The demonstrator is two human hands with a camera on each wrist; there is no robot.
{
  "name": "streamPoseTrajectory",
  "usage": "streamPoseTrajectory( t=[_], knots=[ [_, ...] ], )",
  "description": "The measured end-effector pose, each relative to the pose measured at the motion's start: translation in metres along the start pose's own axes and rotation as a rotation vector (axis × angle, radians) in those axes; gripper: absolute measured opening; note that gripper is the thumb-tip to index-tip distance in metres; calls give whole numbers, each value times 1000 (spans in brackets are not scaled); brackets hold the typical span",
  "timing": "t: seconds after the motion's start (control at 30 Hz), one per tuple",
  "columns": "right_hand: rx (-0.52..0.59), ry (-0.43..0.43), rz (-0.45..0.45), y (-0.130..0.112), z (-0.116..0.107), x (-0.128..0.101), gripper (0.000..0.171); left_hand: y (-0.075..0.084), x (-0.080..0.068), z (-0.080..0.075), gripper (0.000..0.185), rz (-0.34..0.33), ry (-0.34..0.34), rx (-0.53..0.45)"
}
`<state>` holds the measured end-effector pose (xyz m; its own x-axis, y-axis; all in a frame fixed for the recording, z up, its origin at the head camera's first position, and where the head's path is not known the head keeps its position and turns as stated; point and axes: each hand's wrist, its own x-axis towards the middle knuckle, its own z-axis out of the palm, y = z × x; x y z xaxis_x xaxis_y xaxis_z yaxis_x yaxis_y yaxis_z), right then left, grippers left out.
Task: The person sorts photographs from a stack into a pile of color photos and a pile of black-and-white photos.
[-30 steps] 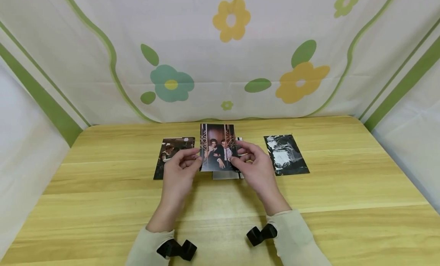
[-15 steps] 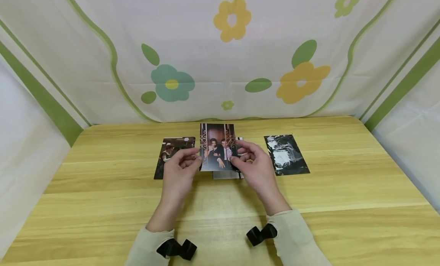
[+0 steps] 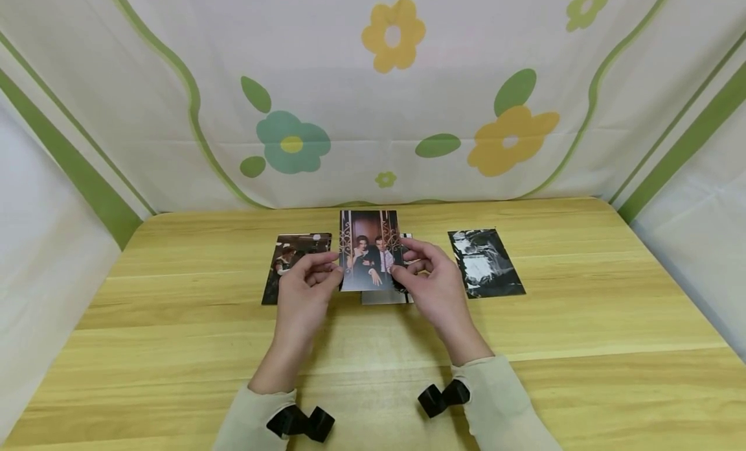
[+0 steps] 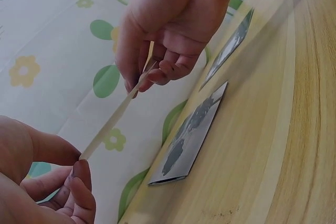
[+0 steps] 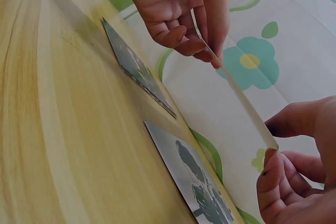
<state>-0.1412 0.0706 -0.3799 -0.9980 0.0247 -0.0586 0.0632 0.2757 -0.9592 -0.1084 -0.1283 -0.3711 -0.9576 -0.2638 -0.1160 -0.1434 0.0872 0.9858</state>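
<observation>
I see a pale wooden table (image 3: 583,321). Three photos lie flat on it: a dark one (image 3: 291,266) left, a black-and-white one (image 3: 486,263) right, another (image 3: 381,297) between

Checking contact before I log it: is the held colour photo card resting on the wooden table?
No, both hands pinch the colour photo card by its side edges, lifted above the wooden table.

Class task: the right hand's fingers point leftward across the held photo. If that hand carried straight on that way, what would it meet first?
Most likely the left hand, gripping the opposite edge of the held photo that the right hand holds. Depth is unclear, so this is a judgement.
</observation>
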Motion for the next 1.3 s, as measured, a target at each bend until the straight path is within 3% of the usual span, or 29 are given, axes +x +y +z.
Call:
streamPoseTrajectory(
  t=[0.8,1.07,1.3],
  knots=[
    [3,-9,21,0,8,-2,56,0,3,-8,27,-26,32,46],
    [4,-59,-46,-1,21,-8,61,2,8,-18,26,-38,87,81],
    [-20,-83,-156,2,41,-13,54,4,13,-35,25,-51,132,161]
  ],
)
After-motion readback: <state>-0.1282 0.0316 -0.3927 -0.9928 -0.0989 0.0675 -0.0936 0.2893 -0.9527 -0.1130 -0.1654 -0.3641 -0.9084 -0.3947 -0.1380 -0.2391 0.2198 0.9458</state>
